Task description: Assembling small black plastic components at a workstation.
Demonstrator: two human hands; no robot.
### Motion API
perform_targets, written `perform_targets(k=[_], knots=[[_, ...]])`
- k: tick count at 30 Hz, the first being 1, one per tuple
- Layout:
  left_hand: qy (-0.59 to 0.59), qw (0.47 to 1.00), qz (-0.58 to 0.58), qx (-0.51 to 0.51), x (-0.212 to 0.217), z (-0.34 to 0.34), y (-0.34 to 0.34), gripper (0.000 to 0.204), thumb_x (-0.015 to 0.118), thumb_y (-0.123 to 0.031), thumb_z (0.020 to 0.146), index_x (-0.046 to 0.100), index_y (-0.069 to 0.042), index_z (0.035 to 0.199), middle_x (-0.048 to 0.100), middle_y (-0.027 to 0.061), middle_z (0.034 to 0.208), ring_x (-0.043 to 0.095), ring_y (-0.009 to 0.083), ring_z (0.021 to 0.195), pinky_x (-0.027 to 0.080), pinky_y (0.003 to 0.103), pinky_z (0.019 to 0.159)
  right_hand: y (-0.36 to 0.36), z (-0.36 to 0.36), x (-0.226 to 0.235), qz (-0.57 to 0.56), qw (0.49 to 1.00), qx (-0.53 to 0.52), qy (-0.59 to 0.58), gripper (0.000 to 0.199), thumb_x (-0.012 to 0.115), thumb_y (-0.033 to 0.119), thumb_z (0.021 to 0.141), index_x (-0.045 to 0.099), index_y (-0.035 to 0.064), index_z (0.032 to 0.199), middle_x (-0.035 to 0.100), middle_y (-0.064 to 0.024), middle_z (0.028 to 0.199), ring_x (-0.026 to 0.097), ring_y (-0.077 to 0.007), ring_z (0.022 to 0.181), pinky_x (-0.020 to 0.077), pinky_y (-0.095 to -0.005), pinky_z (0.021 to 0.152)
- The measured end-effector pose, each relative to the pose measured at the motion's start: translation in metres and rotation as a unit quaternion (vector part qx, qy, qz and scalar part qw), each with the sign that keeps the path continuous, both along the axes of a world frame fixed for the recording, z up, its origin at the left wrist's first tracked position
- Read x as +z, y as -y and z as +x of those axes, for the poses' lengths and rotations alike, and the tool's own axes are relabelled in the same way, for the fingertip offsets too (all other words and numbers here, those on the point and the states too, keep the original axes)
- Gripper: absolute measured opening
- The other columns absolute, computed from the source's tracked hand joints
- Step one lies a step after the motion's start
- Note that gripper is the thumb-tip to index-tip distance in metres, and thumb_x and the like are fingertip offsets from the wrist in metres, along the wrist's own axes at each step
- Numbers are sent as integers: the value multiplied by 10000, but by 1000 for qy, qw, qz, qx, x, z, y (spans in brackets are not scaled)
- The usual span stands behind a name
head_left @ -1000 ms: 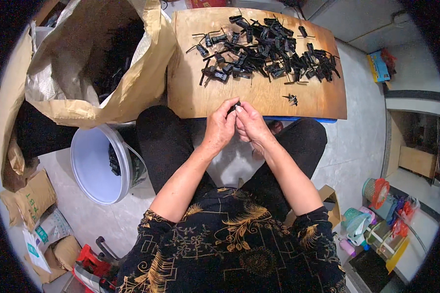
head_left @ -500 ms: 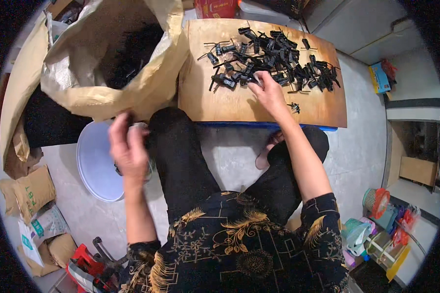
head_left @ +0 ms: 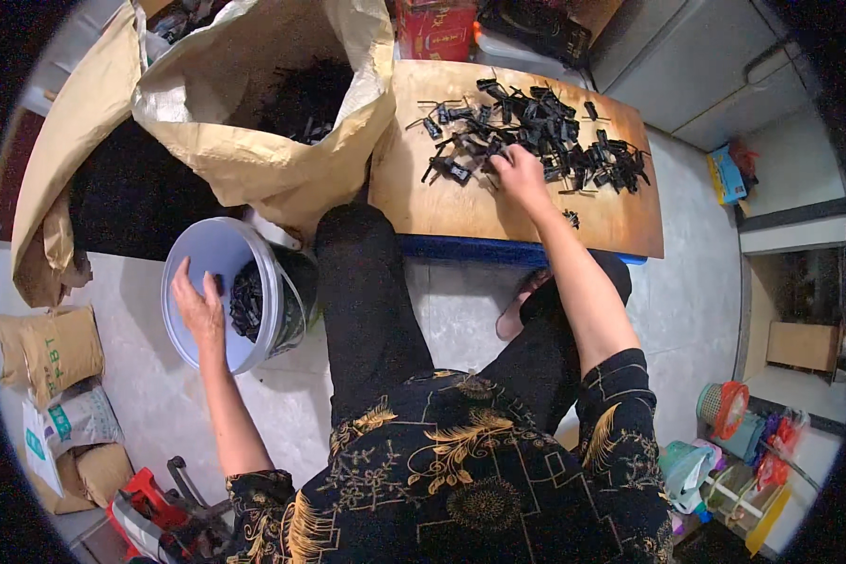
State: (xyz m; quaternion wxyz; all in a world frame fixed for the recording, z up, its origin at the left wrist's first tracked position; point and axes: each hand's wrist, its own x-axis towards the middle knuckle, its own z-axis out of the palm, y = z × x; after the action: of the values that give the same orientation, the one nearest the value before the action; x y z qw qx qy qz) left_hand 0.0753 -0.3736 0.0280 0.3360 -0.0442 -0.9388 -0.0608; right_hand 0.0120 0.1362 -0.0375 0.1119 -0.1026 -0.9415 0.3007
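A wooden board (head_left: 442,202) lies in front of me with a heap of small black plastic parts (head_left: 545,141) spread across its far half. My right hand (head_left: 517,174) rests on the near edge of that heap, fingers curled over the parts; what it grips I cannot tell. My left hand (head_left: 197,305) reaches down to my left into a white bucket (head_left: 207,258) that holds more black parts (head_left: 246,301). Its fingers are spread over the bucket's inner wall, and no part shows in them.
A large brown paper sack (head_left: 254,150) with black parts inside stands open beyond the bucket. Smaller paper bags (head_left: 52,348) lie at the far left, a red tool (head_left: 146,512) near my left elbow. Coloured baskets (head_left: 724,414) sit at the right.
My hands were together at the board's near edge. Since then the left hand has swung down into the bucket and the right hand has reached forward onto the heap.
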Motion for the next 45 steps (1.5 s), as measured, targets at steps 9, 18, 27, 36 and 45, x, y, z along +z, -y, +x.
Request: perform_targets(k=[9,18,27,36,45], knots=[[313,756,456,-349,49,26,-221,335,540,-90,832,466,-8,1149,556,92,958,581,156,723,447,245,591,-8,23,39,-526,837,-34,145,160,543,273,863,500,123,827,413,52,542,293,-34,345,225,-200,313],[566,376,640,-358,4,-1,-304,536,573,-322,846,382,3,1228,569,109,966,618,147,684,456,184,502,22,103,72,-524,835,101,131,122,526,228,877,544,116,922,424,74,580,291,0,416,200,-160,361],[638,292,612,-364,-12,0,-304,459,658,-244,785,456,-36,1142,613,100,891,609,122,645,445,165,475,26,131,76,-474,851,188,127,147,511,203,887,555,93,974,532,70,735,389,5,586,294,-140,505],[584,409,622,-324,-24,6,-309,425,642,-102,782,425,-45,1144,588,60,779,559,96,579,444,179,490,42,131,42,-423,890,167,23,286,483,207,902,500,29,1126,488,50,702,426,-36,600,352,-182,537],[532,527,581,-319,-36,7,-315,289,583,-76,807,533,-50,1090,564,22,717,553,86,570,435,194,486,54,126,27,-459,877,112,91,405,384,309,938,410,2,1200,435,38,626,400,-42,536,328,-184,485]])
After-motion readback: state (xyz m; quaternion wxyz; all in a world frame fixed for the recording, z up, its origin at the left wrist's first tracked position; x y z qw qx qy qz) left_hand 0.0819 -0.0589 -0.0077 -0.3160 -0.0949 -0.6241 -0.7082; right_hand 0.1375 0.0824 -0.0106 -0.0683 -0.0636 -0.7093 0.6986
